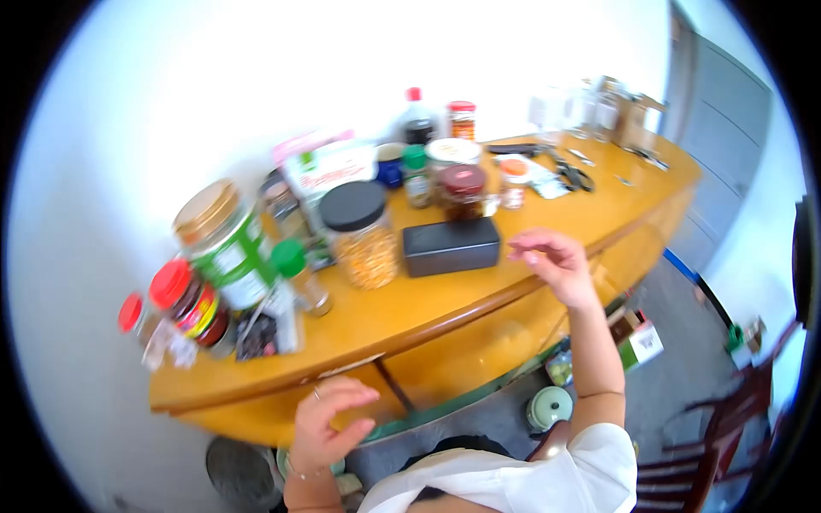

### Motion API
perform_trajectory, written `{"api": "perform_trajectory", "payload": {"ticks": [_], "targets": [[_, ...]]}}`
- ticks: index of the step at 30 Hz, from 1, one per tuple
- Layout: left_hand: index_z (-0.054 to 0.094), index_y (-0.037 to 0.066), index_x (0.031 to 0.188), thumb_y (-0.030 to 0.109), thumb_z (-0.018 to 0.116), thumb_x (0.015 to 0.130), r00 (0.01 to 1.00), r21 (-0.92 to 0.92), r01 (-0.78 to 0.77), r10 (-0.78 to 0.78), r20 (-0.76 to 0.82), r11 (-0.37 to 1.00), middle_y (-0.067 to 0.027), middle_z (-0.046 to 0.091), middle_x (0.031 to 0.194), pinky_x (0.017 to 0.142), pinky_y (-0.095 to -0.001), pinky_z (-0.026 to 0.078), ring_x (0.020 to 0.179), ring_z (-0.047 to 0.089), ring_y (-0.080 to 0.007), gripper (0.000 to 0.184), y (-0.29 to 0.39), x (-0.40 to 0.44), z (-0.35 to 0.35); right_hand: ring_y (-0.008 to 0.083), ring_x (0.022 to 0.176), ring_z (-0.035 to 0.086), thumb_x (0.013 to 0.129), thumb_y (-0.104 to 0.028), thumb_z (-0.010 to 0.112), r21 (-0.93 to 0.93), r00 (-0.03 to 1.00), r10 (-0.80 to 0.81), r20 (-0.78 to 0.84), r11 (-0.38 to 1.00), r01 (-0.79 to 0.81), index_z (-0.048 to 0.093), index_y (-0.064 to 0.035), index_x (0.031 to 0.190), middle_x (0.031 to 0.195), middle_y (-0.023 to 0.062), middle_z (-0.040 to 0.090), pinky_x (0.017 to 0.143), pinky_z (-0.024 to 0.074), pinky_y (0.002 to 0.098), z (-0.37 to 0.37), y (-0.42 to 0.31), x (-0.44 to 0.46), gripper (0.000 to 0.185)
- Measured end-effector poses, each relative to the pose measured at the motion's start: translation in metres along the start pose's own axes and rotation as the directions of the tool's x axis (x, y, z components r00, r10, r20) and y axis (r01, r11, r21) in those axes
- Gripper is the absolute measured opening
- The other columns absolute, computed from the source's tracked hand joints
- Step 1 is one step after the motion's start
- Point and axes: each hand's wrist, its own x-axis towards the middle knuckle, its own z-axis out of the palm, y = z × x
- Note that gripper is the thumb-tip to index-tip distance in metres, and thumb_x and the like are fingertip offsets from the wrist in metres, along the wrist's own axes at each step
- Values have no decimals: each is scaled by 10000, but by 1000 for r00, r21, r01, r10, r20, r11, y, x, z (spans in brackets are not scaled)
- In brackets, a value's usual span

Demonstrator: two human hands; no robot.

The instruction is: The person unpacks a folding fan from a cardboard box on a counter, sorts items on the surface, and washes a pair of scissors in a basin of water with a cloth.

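My left hand hovers in front of the wooden cabinet's edge, fingers apart and holding nothing. Just right of a black box, my right hand is raised over the cabinet top, its fingers loosely curved with nothing visible between them. Behind the box is a dark red-lidded jar. To the box's left stands a black-lidded jar of yellow pieces. A green-capped shaker is beside that jar.
Red-lidded jars and a large green-labelled jar crowd the left end. Black scissors, bottles and a cardboard box lie or stand toward the right. A pot and wooden chairs are on the floor side.
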Motion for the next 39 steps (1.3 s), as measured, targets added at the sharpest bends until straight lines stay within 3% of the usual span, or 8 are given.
{"api": "perform_trajectory", "payload": {"ticks": [4,7,10,14,18,23,33,39], "targets": [[610,1,940,40,679,697,956,-298,-23,108,272,954,-121,625,920,750,-316,463,843,586,-253,256,-19,27,48,167,872,587,813,-2,571,-128,996,36,-86,991,-47,590,-18,995,1056,101,575,767,474,286,-35,-5,-16,184],[608,0,950,23,666,707,898,-415,74,121,424,907,-120,621,931,749,-310,459,846,584,-253,251,-27,41,95,171,856,589,819,-8,563,-183,990,57,-130,980,-81,586,-16,1001,1058,111,572,766,465,291,-72,-11,-36,183],[613,-12,945,37,645,724,855,-462,168,104,508,871,-123,628,925,767,-314,453,861,583,-244,229,-36,62,147,144,857,590,820,-14,578,-252,984,-10,-177,967,-36,590,-21,987,1030,72,595,731,477,257,-131,-7,-47,168],[608,-26,946,37,615,740,838,-554,244,115,534,796,-132,628,921,777,-309,449,872,582,-239,216,-49,100,232,149,837,588,834,-13,555,-212,925,76,-373,963,-164,580,5,996,972,73,613,758,469,256,-222,-9,-61,165],[589,-26,972,26,574,762,776,-539,366,71,627,759,-137,617,932,792,-312,449,877,585,-228,217,-50,142,307,153,825,586,848,-27,540,-247,856,29,-515,952,-181,576,17,996,959,85,615,761,463,268,-303,-15,-89,159],[580,-22,972,78,567,813,710,-467,458,5,704,756,-104,617,926,802,-296,445,864,581,-180,188,-60,165,370,158,821,589,853,-38,534,-122,763,175,-622,941,-315,579,23,982,935,87,620,773,460,270,-335,-10,-159,149],[569,-15,983,45,561,820,648,-466,545,2,761,698,-88,615,888,750,-262,447,827,571,-150,174,-86,171,421,167,791,588,852,-62,537,11,472,299,-829,853,-521,590,32,950,853,95,630,765,460,293,-323,2,-261,147],[566,-14,995,40,557,823,625,-440,574,-24,780,691,-83,616,890,747,-257,450,823,571,-142,181,-90,172,426,150,788,590,851,-83,545,60,410,368,-834,801,-596,589,30,973,853,93,632,763,451,274,-321,26,-269,172]]}}
